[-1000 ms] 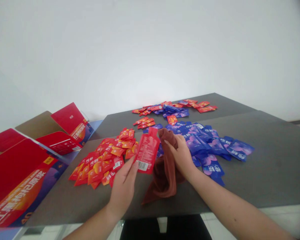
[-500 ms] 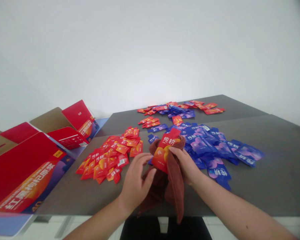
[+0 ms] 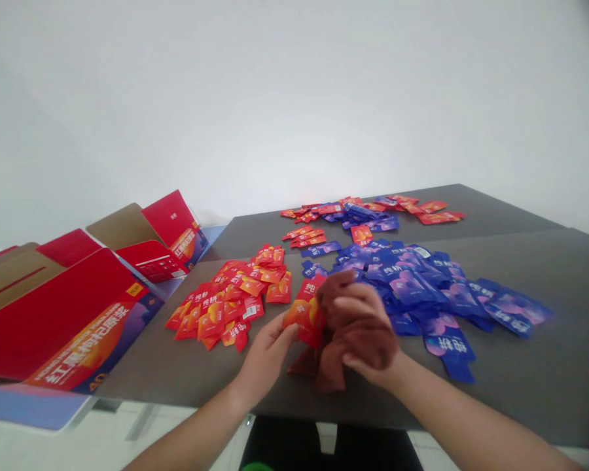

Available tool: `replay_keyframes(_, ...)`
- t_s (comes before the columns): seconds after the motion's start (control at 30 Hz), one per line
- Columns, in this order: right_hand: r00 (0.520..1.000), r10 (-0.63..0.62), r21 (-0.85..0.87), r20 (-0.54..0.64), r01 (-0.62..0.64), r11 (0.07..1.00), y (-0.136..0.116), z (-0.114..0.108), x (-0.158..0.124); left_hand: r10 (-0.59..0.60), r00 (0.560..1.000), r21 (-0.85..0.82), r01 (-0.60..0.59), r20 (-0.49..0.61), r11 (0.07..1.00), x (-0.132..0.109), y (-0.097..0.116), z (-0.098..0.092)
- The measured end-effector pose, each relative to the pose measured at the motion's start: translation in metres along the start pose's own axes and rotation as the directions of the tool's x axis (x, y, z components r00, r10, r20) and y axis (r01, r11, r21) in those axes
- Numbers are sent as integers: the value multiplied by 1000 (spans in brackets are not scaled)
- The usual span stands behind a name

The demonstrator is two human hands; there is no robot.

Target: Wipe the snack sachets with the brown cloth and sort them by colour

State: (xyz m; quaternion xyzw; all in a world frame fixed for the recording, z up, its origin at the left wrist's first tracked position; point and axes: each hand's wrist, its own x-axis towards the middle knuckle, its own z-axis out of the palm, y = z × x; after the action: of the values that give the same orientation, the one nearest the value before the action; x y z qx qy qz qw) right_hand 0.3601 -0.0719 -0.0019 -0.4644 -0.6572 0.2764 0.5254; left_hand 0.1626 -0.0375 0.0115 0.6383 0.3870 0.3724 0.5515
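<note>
My left hand point(image 3: 267, 353) is closed on the lower left edge of a red pouch point(image 3: 303, 313) with orange fruit printing and white lettering. Bunched in my right hand point(image 3: 360, 307) is a brown cloth point(image 3: 356, 340), which covers the pouch's right side and hangs down to the table. The right hand is slightly blurred. To the left of my hands lies a pile of red pouches point(image 3: 226, 301). A larger heap of blue-purple pouches point(image 3: 407, 281) lies to the right, just beyond my right hand.
Mixed red and blue pouches point(image 3: 358, 212) lie along the back of the dark grey table point(image 3: 530, 386). A few red pouches point(image 3: 307, 237) sit in front of them. Open red cartons point(image 3: 73, 314) stand at the left on a blue-topped surface point(image 3: 34, 409).
The left hand, earlier open beside the pouch, now grips its lower edge. The right hand has bunched the cloth over the pouch's right side. The view has shifted slightly left.
</note>
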Motion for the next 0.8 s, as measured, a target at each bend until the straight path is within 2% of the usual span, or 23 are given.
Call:
replay_keyframes(0.03, 990, -90, -102, 113, 101, 990, -3, 3, -1, 13, 999, -14, -12, 40, 1000, -1, -1, 1)
replay_keyframes(0.1, 957, -182, -271, 225, 241, 932, -8, 10, 0, 44, 992, 19, -47, 118, 999, -7, -1, 3)
replay_keyframes(0.17, 975, -137, -401, 174, 198, 895, -9, 14, 4, 55, 983, 106, -74, 174, 992, -17, 0, 2)
replay_keyframes(0.23, 998, -35, -473, 49, 54, 879, -5, 13, 9, 32, 983, 157, -61, 181, 986, -28, 2, -3)
replay_keyframes(0.3, 996, 61, -478, -70, -87, 874, -1, 8, 15, 12, 997, 74, -18, 82, 997, -35, 4, -13)
replay_keyframes(0.37, 985, 108, -430, -136, -157, 889, 3, 4, 19, -10, 992, -97, -2, -124, 995, -34, 7, -28)
replay_keyframes(0.47, 982, 101, -342, -158, -150, 928, 4, 3, 21, -3, 910, -242, -106, -414, 965, -17, 11, -60)
replay_keyframes(0.53, 984, 86, -301, -155, -130, 945, 3, 5, 20, 24, 854, -235, -169, -519, 957, -1, 8, -87)
replay_keyframes(0.6, 985, 77, -276, -155, -118, 954, 3, 8, 20, 20, 802, -201, -173, -597, 964, 10, 0, -113)
replay_keyframes(0.63, 985, 78, -270, -155, -118, 955, 3, 9, 19, 9, 786, -169, -144, -618, 975, 13, -5, -124)
replay_keyframes(0.67, 985, 83, -269, -152, -122, 956, 4, 9, 19, -34, 784, -136, -65, -620, 989, 14, -11, -134)
replay_keyframes(0.73, 986, 92, -269, -141, -127, 955, 4, 10, 19, -181, 795, -45, 190, -579, 981, 13, -19, -149)
replay_keyframes(0.8, 988, 94, -271, -121, -124, 955, 4, 10, 19, -317, 782, 40, 399, -537, 916, 10, -23, -157)
